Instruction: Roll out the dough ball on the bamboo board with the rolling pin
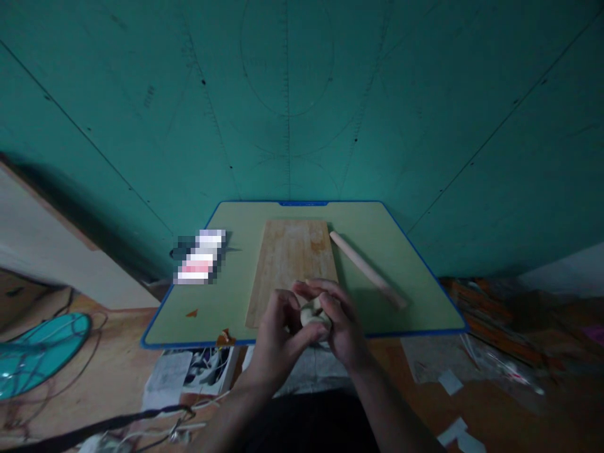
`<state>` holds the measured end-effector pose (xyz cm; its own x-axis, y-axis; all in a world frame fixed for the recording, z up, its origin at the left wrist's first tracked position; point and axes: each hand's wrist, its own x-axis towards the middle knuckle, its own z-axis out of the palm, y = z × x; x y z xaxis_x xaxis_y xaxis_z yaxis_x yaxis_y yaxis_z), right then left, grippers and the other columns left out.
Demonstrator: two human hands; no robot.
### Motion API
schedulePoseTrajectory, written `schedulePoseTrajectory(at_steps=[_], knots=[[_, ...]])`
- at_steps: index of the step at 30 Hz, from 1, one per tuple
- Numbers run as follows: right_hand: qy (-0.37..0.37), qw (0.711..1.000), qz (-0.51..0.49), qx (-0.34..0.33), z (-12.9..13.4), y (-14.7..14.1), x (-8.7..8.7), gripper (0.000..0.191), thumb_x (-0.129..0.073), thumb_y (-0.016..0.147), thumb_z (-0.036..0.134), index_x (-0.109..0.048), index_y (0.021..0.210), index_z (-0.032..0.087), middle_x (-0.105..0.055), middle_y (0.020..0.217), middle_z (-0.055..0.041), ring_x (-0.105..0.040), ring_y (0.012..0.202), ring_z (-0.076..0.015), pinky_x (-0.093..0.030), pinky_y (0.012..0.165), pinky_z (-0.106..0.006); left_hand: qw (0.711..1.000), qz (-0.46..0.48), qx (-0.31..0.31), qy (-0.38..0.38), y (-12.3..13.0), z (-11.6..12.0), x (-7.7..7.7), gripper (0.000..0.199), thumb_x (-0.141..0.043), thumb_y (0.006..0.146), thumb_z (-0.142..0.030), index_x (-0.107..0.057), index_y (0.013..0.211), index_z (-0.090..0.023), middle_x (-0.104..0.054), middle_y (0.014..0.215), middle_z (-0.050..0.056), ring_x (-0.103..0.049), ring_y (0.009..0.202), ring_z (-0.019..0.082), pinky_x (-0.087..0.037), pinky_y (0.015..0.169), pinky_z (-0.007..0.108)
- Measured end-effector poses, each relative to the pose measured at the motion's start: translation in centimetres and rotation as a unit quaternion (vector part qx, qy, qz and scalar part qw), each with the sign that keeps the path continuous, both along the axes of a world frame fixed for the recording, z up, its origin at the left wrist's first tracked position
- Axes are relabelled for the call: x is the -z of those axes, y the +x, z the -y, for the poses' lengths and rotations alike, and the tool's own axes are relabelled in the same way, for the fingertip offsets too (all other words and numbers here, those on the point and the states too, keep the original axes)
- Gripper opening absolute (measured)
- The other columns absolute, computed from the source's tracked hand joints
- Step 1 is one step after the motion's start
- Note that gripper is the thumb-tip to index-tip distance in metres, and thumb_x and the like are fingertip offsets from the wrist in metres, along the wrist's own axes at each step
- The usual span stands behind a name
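Note:
A small lump of pale dough (311,314) is held between both of my hands above the near edge of the wooden board (295,251). My left hand (278,330) closes on it from the left, with the thumb pressed across its near side. From the right, my right hand (344,321) wraps its fingers over the far side, its thumb on top. My fingers hide much of the dough. To the right of the board a wooden rolling pin (368,270) lies slantwise, apart from my hands.
The board rests on a light green tabletop (391,251) with a blue rim. A blurred-out phone-like object (202,258) lies at its left. A green wall (287,126) stands behind. Below left are an open box (210,368) and cables (165,434); paper scraps (450,382) lie right.

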<state>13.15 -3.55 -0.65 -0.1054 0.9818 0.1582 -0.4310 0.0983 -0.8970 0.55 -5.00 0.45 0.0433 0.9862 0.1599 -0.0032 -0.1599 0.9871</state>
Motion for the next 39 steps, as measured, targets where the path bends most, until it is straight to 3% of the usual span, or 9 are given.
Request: schedulePoseTrajectory(at_steps=[3,7,10,12,15,17,21,27,39], knots=[[0.025,0.999,0.024,-0.011,0.2,0.0,0.0,0.026,-0.061,0.093,0.042,-0.070,0.113,0.028,-0.072,0.120,-0.0066,-0.065,0.115,-0.0239,-0.049,0.100,-0.043,0.999,-0.020,0.041,-0.013,0.0,-0.3,0.5,0.040,-0.074,0.073,-0.047,-0.046,0.086,-0.021,-0.048,0.071,-0.006,-0.046,0.061,0.011,-0.040,0.055,0.021],[0.072,0.992,0.105,-0.025,0.3,0.3,-0.7,0.040,-0.046,0.097,0.054,-0.069,0.120,0.029,-0.065,0.132,-0.0071,-0.054,0.130,-0.0260,-0.038,0.112,-0.050,0.993,-0.075,0.092,-0.016,-0.3,-0.1,0.4,0.045,-0.059,0.086,-0.045,-0.050,0.121,-0.018,-0.062,0.103,0.006,-0.059,0.092,0.021,-0.049,0.079,0.031],[0.101,0.979,0.178,-0.018,0.6,0.9,-1.1,0.054,-0.040,0.096,0.063,-0.061,0.133,0.030,-0.054,0.144,-0.0068,-0.040,0.141,-0.0278,-0.027,0.119,-0.053,0.978,-0.077,0.185,-0.060,-0.6,0.2,-0.2,0.049,-0.055,0.089,-0.047,-0.048,0.129,-0.018,-0.062,0.096,0.005,-0.059,0.074,0.017,-0.050,0.063,0.027],[0.097,0.974,0.201,-0.036,0.8,1.4,-0.9,0.063,-0.044,0.093,0.066,-0.049,0.144,0.029,-0.052,0.145,-0.0087,-0.043,0.138,-0.0299,-0.033,0.116,-0.054,0.974,-0.045,0.204,-0.093,-0.7,0.2,-0.3,0.051,-0.055,0.089,-0.052,-0.051,0.125,-0.017,-0.058,0.084,0.001,-0.053,0.059,0.012,-0.046,0.049,0.023],[0.088,0.973,0.198,-0.083,1.4,1.9,0.1,0.076,-0.055,0.088,0.065,-0.034,0.152,0.028,-0.052,0.143,-0.0109,-0.050,0.132,-0.0306,-0.043,0.108,-0.050,0.984,0.003,0.141,-0.107,-0.5,0.1,0.0,0.052,-0.050,0.089,-0.059,-0.054,0.114,-0.014,-0.051,0.073,-0.003,-0.044,0.048,0.008,-0.039,0.040,0.019],[0.085,0.974,0.192,-0.083,1.7,1.8,0.8,0.072,-0.061,0.088,0.058,-0.037,0.149,0.029,-0.052,0.144,-0.0100,-0.050,0.132,-0.0289,-0.044,0.109,-0.046,0.989,0.008,0.106,-0.102,-0.3,-0.1,0.3,0.053,-0.047,0.090,-0.061,-0.054,0.113,-0.014,-0.049,0.070,-0.004,-0.041,0.046,0.007,-0.036,0.039,0.018],[0.086,0.978,0.187,-0.033,2.1,1.4,1.2,0.049,-0.061,0.093,0.043,-0.047,0.139,0.031,-0.054,0.142,-0.0063,-0.050,0.132,-0.0241,-0.044,0.108,-0.039,0.989,-0.009,0.123,-0.088,-0.6,0.2,0.4,0.056,-0.043,0.093,-0.061,-0.052,0.121,-0.014,-0.050,0.073,-0.003,-0.042,0.050,0.008,-0.039,0.043,0.020],[0.133,0.967,0.210,0.062,1.8,1.3,0.6,0.031,-0.045,0.100,0.041,-0.060,0.125,0.028,-0.066,0.126,-0.0056,-0.060,0.120,-0.0217,-0.052,0.096,-0.032,0.972,-0.100,0.204,-0.064,-2.0,0.9,-0.7,0.054,-0.041,0.098,-0.054,-0.048,0.136,-0.017,-0.060,0.081,0.001,-0.055,0.064,0.014,-0.046,0.060,0.026],[0.163,0.948,0.227,0.152,1.8,-0.2,0.9,0.022,-0.052,0.097,0.034,-0.064,0.111,0.023,-0.072,0.110,-0.0083,-0.068,0.103,-0.0208,-0.056,0.087,-0.033,0.994,-0.004,0.070,-0.086,0.5,0.9,1.2,0.061,-0.033,0.095,-0.067,-0.058,0.104,-0.013,-0.044,0.058,-0.007,-0.039,0.045,0.009,-0.035,0.041,0.020]])
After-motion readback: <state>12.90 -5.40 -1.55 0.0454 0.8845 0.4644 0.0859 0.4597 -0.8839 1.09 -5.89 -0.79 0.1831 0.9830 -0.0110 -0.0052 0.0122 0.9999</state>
